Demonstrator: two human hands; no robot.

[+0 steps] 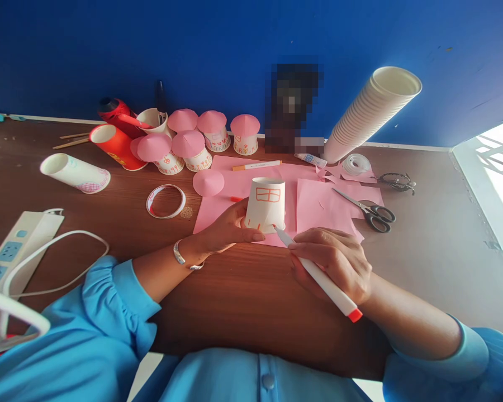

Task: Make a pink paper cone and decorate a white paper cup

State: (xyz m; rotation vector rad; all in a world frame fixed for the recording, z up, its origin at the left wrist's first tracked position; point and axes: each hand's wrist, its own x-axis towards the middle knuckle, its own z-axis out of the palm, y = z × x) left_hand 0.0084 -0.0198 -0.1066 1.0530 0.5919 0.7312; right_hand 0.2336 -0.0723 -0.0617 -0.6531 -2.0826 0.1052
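My left hand (238,226) grips a white paper cup (268,209) turned upside down, thumb near its lower rim. A red-orange window with panes is drawn on the cup's side, and a few short strokes run along the bottom edge. Closed around a white marker (324,285) with a red end is my right hand (335,257). The marker's tip touches the cup near its lower right edge. Beneath the cup lies pink paper (222,209). A small part of a red object (236,199) shows just left of the cup.
Several decorated cups with pink cone roofs (188,144) stand at the back. Scissors (371,211), a tall stack of cups (369,114) and clear tape (356,164) are right. Leftward are a tape ring (166,201), a red cup (117,148) and a power strip (17,251) with its cable.
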